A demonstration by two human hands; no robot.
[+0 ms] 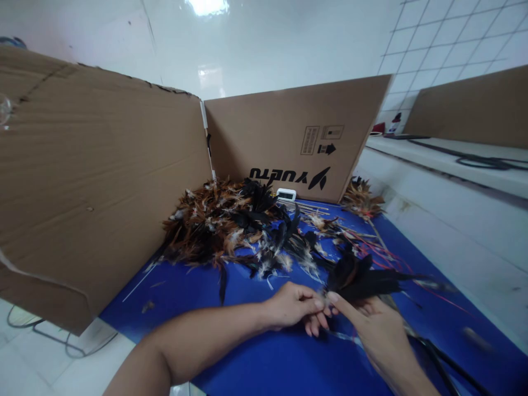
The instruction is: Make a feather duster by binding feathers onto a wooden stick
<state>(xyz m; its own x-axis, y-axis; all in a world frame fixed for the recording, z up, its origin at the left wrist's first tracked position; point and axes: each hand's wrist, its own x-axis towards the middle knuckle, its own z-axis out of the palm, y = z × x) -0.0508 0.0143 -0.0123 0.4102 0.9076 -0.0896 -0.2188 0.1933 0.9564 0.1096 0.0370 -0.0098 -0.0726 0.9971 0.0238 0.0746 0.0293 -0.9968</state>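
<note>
The blue table [264,366] stands between cardboard walls [103,165] on the left and far sides. On its near right part, the person's left hand [289,305] pinches the base of a black feather bunch [367,280]; the right hand [371,324] presses its thumb there also. In my judgement, this bunch is only partly arranged, and much remains: a large brown pile [210,220] lies loose farther left. The right fingers are mostly hidden behind feathers, and a pale strand [344,335] below is too blurred for me to identify.
</note>
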